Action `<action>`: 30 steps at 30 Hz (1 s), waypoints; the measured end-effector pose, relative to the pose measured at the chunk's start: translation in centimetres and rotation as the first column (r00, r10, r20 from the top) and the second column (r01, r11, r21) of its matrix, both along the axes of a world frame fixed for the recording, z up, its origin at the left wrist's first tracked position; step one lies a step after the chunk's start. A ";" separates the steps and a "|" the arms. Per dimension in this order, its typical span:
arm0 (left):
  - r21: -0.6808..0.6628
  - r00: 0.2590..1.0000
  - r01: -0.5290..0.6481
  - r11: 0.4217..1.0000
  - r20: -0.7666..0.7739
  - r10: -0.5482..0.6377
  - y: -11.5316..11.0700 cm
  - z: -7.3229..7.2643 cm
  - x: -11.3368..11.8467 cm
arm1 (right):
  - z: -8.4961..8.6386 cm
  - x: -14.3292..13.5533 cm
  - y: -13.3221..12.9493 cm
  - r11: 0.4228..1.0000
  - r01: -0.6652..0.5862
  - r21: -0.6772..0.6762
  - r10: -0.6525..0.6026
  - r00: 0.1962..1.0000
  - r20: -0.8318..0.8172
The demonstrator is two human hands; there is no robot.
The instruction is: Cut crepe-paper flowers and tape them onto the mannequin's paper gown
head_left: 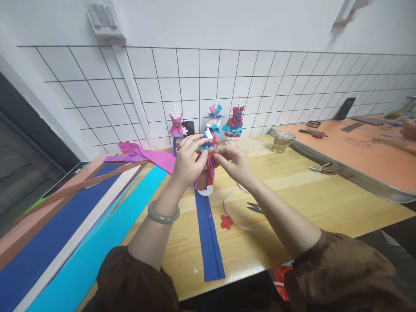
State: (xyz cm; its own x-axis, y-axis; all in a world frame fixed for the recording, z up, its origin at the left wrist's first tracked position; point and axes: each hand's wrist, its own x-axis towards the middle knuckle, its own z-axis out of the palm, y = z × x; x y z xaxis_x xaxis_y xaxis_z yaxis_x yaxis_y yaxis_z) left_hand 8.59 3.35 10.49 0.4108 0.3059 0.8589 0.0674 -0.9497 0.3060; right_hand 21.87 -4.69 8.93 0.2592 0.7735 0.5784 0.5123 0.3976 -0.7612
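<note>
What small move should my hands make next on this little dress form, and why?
Perhaps steady the small white-based dress form in crinkled red, blue and brown with your left hand and press its folds with your right hand: the fingers of both are at its middle.

To the right of the right hand (235, 164), the table (312, 201) has a wide open patch, up to the cup (284, 142) and the orange board (364, 158). Near the right arm (286, 212), scissors (255, 208), a thin ribbon (238, 225) and a red flower (226, 222) lie in the way. Paper strips (139, 203) crowd the left hand's (189, 159) outer side. Past the dress (204, 177), three more dresses (214, 113) and the wall (276, 86) block the way.
</note>
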 end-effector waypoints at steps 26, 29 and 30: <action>0.065 0.998 -0.025 0.998 -0.055 0.028 0.4 -0.4 0.2 | -0.9 -0.1 1.2 0.997 0.072 0.021 -0.071 0.997 -0.039; 0.073 0.997 -0.030 0.997 -0.064 0.035 0.4 -0.4 0.1 | -0.8 0.0 1.3 0.993 0.116 0.032 -0.117 0.993 0.033; 0.074 0.997 -0.031 0.997 -0.066 0.036 0.4 -0.3 0.1 | -0.8 0.1 1.4 0.991 0.130 0.037 -0.132 0.990 0.053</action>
